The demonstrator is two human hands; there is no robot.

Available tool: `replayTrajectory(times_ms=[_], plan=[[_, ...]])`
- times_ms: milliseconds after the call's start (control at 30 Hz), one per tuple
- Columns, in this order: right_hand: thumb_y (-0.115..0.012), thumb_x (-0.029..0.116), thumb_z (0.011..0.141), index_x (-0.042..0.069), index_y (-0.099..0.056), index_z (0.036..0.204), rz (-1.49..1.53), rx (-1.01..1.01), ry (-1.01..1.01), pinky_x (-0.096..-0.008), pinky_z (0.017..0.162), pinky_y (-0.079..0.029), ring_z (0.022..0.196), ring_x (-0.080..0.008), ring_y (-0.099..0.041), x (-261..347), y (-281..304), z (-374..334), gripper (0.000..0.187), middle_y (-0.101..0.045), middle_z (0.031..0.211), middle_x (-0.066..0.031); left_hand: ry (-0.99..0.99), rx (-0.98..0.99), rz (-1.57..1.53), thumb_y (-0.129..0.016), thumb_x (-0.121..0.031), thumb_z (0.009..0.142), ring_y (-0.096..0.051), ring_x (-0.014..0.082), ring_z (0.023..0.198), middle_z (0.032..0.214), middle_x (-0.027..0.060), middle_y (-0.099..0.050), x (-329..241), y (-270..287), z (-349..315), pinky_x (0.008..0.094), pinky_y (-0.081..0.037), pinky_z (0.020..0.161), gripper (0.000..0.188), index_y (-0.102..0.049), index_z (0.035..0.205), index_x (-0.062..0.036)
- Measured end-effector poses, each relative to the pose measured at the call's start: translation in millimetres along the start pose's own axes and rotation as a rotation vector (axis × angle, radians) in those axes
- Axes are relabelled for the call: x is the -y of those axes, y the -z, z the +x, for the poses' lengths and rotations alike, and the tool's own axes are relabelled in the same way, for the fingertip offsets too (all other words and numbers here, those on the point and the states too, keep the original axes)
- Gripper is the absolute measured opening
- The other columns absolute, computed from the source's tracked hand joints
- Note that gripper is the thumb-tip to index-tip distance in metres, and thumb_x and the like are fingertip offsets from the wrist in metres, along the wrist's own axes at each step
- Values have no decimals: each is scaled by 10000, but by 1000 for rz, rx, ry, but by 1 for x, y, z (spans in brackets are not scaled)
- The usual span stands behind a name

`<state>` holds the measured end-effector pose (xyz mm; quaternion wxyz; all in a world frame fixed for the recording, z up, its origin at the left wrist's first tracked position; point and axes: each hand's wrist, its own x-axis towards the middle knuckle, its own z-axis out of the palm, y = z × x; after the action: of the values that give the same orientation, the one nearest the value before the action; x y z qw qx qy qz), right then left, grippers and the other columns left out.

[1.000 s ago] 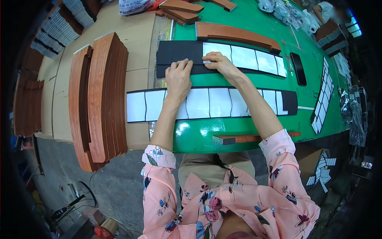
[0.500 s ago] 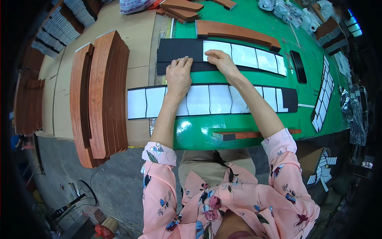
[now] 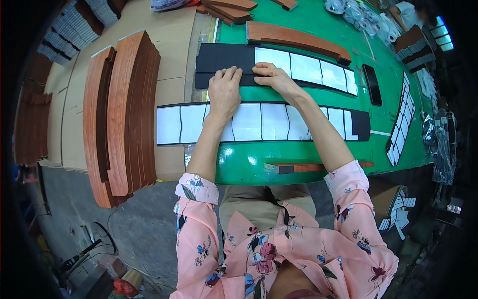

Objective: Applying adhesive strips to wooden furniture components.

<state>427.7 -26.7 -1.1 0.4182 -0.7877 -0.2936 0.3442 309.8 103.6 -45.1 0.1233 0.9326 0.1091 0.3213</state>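
Note:
A black strip (image 3: 226, 55) with white panels on its right part lies across the far side of the table, and a narrower black band runs along its near edge. My left hand (image 3: 225, 94) presses on that seam with bent fingers held close together. Just to the right, my right hand (image 3: 279, 82) has its thumb and fingers at the same near edge, where the white panels begin. Its fingertips grip the edge of the strip. Nearer me lies a second black strip with white panels (image 3: 246, 122), passing under both forearms.
Stacked curved brown wooden pieces (image 3: 132, 114) stand on cardboard (image 3: 172, 164) at the left. A curved brown piece (image 3: 298, 41) lies beyond the strips, another (image 3: 318, 167) by the near edge. A black phone (image 3: 372, 84) and a white-panelled strip (image 3: 402, 119) lie right on the green tabletop (image 3: 239, 167).
My right hand's fingertips have come down slightly from the white panel toward the strip's near edge. My left hand stays on the seam. The whole view has shifted a little.

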Motion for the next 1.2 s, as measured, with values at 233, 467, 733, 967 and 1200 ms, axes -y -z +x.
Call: replayTrajectory(times_ms=[233,467,733,967,1200], plan=[[-573,207,854,18,-464,1309,108,-9,-29,-339,1051,-314,1249,-256,-412,4,-1,0,505,-444,1333,-150,8,-8,-33,-555,6,712,-565,261,990,1079,90,-620,-1,0,-1,391,-447,811,352,-610,1057,-37],[-545,115,849,-61,-406,1292,533,-93,-34,-303,1019,-336,1164,-221,-482,10,-2,-1,497,-522,1243,-177,8,-9,-22,-571,-31,774,-568,254,938,1091,72,-613,2,0,-1,368,-457,800,313,-614,1083,-62],[-543,161,878,-25,-460,1208,579,55,87,-271,978,-356,1068,-151,-471,-1,6,3,387,-559,1197,-114,69,15,-113,-612,19,723,-555,276,874,1001,104,-597,-2,6,2,375,-459,790,360,-570,1077,-34],[-504,166,915,-19,-469,1210,516,24,73,-254,963,-364,1018,-128,-472,-3,7,1,350,-580,1172,-84,143,35,-106,-678,-165,747,-562,275,854,940,96,-608,-7,12,13,361,-466,756,349,-580,1060,-45],[-466,132,901,-36,-429,1246,541,35,109,-272,983,-356,1088,-150,-479,-6,6,1,385,-547,1226,-125,152,51,119,-699,-364,740,-591,257,705,778,78,-607,-22,5,28,382,-478,588,333,-624,866,-65]])
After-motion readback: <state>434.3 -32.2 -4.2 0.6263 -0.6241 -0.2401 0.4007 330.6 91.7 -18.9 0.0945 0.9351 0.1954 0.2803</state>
